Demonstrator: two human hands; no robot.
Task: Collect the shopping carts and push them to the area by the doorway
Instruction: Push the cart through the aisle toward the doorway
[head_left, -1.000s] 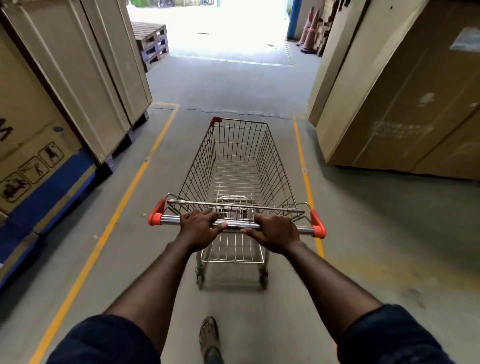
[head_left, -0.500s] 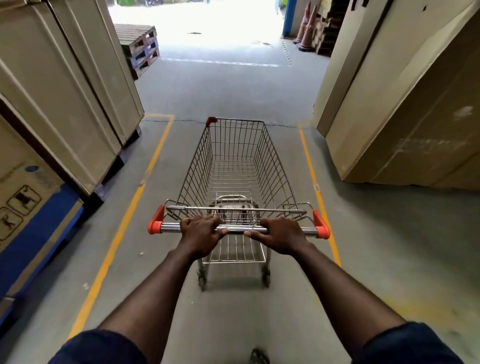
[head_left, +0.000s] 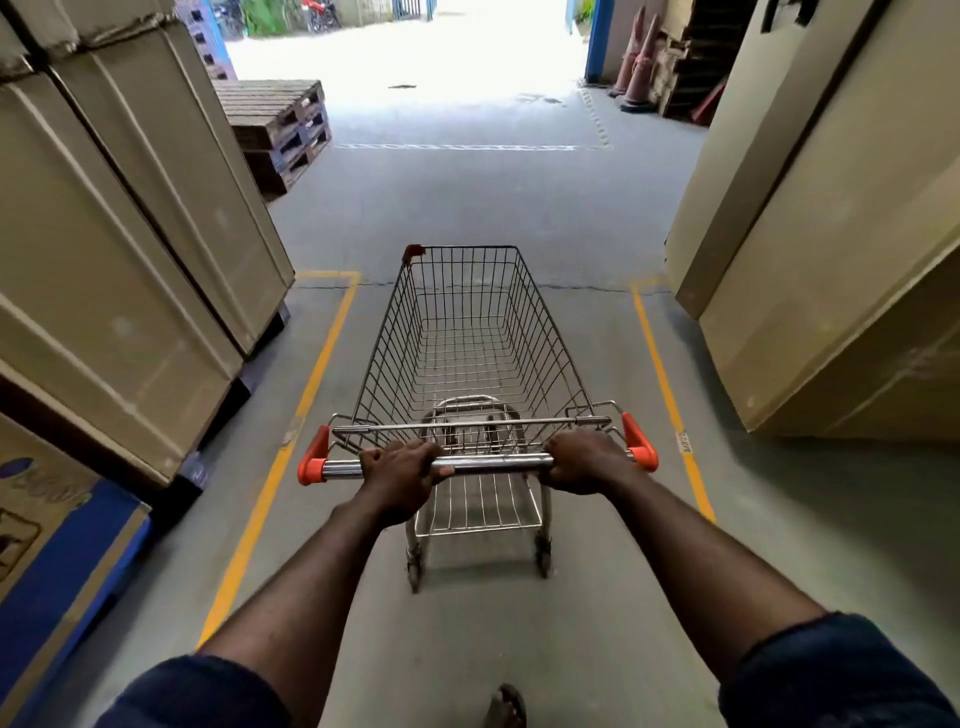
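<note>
— Where's the cart?
— One wire shopping cart (head_left: 467, 364) on the floor (head_left: 597, 597) between two yellow lines (head_left: 311, 384), nose toward the bright doorway (head_left: 415, 47).
— And your hands?
— My left hand (head_left: 400, 470) and right hand (head_left: 584, 460) both grip its chrome handle bar (head_left: 493, 464), wider apart than half a second ago.
— Anything hidden?
— Its front wheels; only two rear wheels (head_left: 414, 569) show. My shoe (head_left: 506, 706) is cut off.
</note>
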